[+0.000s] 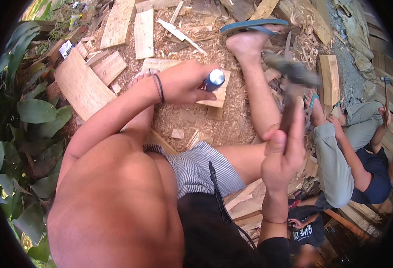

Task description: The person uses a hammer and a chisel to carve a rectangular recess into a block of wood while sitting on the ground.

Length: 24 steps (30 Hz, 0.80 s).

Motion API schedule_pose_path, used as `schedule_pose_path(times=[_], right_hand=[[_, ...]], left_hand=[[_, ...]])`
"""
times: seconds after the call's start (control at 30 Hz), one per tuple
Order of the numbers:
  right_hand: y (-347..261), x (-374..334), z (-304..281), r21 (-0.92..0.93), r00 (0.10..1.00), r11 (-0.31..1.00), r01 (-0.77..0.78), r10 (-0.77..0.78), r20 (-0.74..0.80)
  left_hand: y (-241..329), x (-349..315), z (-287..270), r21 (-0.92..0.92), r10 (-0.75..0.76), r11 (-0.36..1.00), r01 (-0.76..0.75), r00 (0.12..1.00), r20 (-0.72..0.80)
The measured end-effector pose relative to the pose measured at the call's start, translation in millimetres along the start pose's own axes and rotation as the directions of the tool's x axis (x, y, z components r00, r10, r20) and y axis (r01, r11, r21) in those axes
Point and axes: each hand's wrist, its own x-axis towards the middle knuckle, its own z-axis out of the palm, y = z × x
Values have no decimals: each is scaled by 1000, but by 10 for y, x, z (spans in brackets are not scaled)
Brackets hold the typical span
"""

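My left hand (185,82) is closed around a short blue tool (211,83), whose round shiny metal end faces up. The tool's lower end is hidden by my fingers, so its kind cannot be made out. It stands over a pale wood block (219,99) lying among shavings between my legs. In my right hand (283,154), held up at the right, is a hammer (290,105) gripped by its brown handle. The dark hammer head (294,71) is smeared by motion and is raised apart from the blue tool.
Boards (78,82) and offcuts (144,33) lie on shavings (178,123). My right foot (245,47), in a blue flip-flop, is stretched ahead. One person (357,147) sits at the right with a stick-like tool; another (308,232) is lower. Broad leaves (37,111) border the left.
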Motion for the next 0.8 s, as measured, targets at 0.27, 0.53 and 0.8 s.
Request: schedule_pose_path(times=[0.27, 0.53, 0.8], right_hand=[[101, 161, -16, -300, 963, 923, 240, -186, 196], [18, 47, -97, -20, 999, 999, -49, 49, 16], [374, -203, 202, 74, 972, 971, -226, 221, 75]], left_hand=[[-17, 125, -23, 105, -24, 994, 21, 999, 28], [16, 117, 23, 152, -80, 985, 86, 996, -40], [-288, -338, 53, -343, -193, 934, 94, 944, -267]])
